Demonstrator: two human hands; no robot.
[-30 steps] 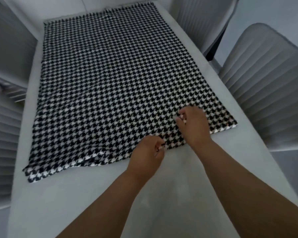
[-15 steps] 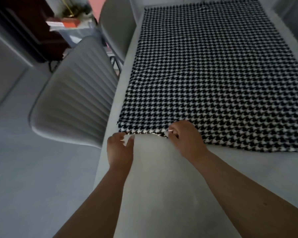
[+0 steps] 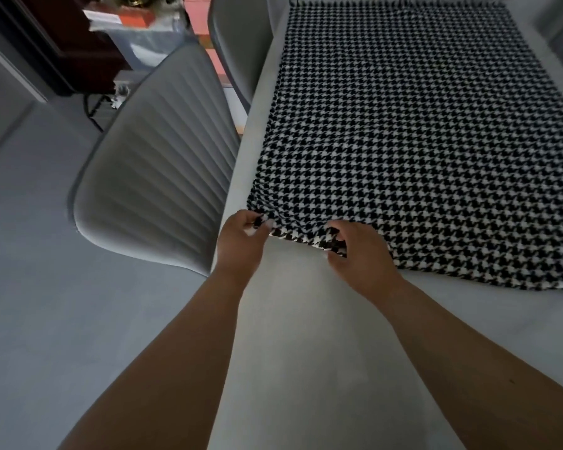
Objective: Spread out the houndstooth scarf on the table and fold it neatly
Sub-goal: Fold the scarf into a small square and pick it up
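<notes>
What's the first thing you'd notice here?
The big black-and-white houndstooth scarf, spread flat over the grey table. At its near left corner the left hand and right hand pinch the edge. A ribbed grey chair stands left of the table.

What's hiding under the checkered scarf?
Only the grey table shows around the scarf. The cloth lies flat, but whatever it covers stays hidden.

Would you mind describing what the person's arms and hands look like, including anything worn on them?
Both forearms are bare, with no sleeves, watch or bracelets in view. The left hand and right hand wear no gloves or visible rings. The fingernails look pale, perhaps polished, though that is hard to confirm.
</notes>
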